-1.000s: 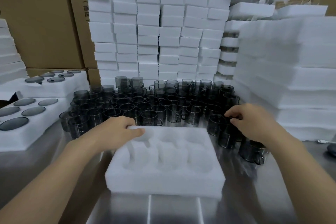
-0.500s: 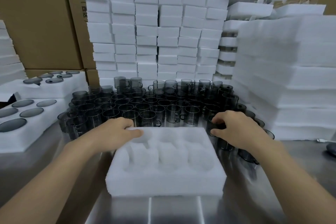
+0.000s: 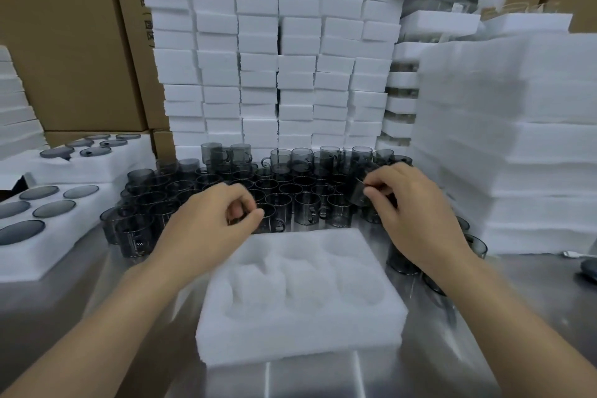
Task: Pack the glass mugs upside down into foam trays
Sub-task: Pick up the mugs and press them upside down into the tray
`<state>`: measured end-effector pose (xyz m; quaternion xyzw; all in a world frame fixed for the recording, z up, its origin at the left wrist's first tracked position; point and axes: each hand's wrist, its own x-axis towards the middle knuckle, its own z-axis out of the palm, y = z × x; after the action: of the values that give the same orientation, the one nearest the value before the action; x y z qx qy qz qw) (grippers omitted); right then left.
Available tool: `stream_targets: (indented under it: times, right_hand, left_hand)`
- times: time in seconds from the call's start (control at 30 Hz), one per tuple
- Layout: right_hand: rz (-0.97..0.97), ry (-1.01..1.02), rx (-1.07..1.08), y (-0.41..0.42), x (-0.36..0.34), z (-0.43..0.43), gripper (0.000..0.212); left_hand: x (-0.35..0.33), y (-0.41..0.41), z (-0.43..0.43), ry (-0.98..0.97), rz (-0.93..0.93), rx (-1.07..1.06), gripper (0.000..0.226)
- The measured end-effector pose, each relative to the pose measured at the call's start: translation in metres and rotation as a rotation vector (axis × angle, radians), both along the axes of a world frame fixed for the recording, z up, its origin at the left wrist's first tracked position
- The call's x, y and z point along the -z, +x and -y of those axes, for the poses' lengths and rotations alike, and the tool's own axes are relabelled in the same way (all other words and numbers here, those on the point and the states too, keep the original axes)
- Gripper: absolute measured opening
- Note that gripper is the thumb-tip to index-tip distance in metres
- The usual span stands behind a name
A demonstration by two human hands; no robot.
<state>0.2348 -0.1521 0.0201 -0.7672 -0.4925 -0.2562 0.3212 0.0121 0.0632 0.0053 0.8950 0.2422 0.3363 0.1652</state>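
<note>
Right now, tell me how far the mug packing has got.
Done: the trays on the left hold upturned mugs. In hand: the right hand pinches a mug; the left hand curls at another. Left: the front tray is empty, and dozens of loose mugs wait behind it.

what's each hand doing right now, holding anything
Left hand: fingers curled over the front-row mugs; whether it grips one cannot be told.
Right hand: closed, pinching a tilted glass mug.
</note>
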Motion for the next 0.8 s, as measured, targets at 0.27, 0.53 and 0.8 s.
stream_targets:
  times: [0.27,0.53,0.8]
  right_hand:
    - [0.422,0.173,-0.367,-0.062,0.006,-0.01,0.013]
    - [-0.011,0.309,-0.383,-0.071,0.025,-0.02,0.066]
    - [-0.149,0.351,-0.411,-0.069,0.024,-0.022,0.069]
  left_hand:
    - [0.008,0.019,0.044,0.023,0.349,0.283,0.067]
    - [0.009,0.018,0.048,0.119,0.472,0.243,0.07]
    - [0.012,0.02,0.049,0.144,0.446,0.258,0.062]
